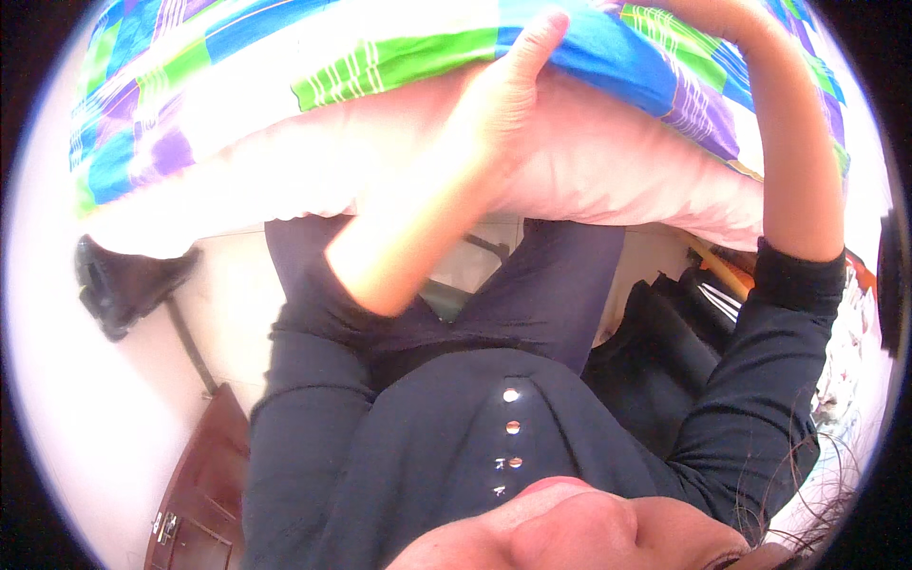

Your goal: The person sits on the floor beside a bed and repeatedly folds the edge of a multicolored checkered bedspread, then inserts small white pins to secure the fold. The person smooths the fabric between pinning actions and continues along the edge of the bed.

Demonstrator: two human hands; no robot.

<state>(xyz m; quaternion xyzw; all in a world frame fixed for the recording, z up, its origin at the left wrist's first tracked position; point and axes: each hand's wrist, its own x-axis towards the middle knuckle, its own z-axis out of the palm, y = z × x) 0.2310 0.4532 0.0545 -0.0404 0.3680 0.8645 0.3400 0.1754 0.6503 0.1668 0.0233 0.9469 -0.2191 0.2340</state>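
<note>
A checked cloth (427,43) in blue, green, purple and white, like a bedsheet or quilt cover, lies over a pale pink padded layer (608,157). My left hand (503,100) is at the cloth's near edge. Its thumb rests on top of a blue patch, while its fingers are hidden, apparently tucked under the edge and closed on the cloth. Up at the top right, my right hand (698,13) lies against the same cloth. The upper rim of the view cuts off most of that hand, so its fingers do not show.
My dark-trousered legs (560,285) are against the near side of the pink layer. A black object on a thin stand (133,280) is at the left, above a brown wooden panel with a metal latch (199,494). Dark cloth (655,351) hangs at the right.
</note>
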